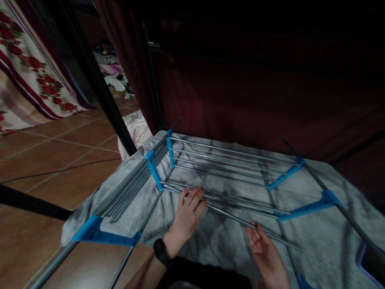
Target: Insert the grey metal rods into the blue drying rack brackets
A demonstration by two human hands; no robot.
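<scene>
A grey blanket bears a rack of grey tubes and blue brackets, near ends cut off. Above the blanket's middle runs a thin rod; left hand bent over it, grip hidden; right hand pinching it.

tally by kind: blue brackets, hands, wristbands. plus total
Blue brackets, left side: 3
Blue brackets, right side: 3, one mostly cut off at the bottom edge
Hands, left hand and right hand: 2
Dark wristband or watch: 1
Total: 9
</scene>
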